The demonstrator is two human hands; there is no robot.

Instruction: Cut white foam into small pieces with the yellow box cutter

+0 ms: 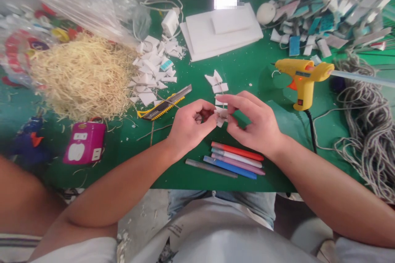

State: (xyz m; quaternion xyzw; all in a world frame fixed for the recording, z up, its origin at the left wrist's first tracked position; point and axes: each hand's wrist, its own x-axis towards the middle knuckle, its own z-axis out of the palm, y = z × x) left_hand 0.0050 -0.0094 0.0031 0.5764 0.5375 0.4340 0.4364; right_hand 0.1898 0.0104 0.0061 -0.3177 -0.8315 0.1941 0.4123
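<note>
Between my two hands, near the middle of the green table, is a small white foam piece with notched, pointed edges. My left hand pinches its left side between thumb and fingertips. My right hand has thumb and fingers closed on its right side, the index finger stretched along the top. Just beyond lie more cut white pieces in a row, with a thin grey cord running along them. Left of my hands rests a yellow and black utility knife. Several markers lie side by side closer to me.
A yellow glue gun stands at right, beside tangled grey cord. White foam sheets lie at the back. Foam scraps, a straw heap and a magenta box occupy the left. Strung foam pieces pile up back right.
</note>
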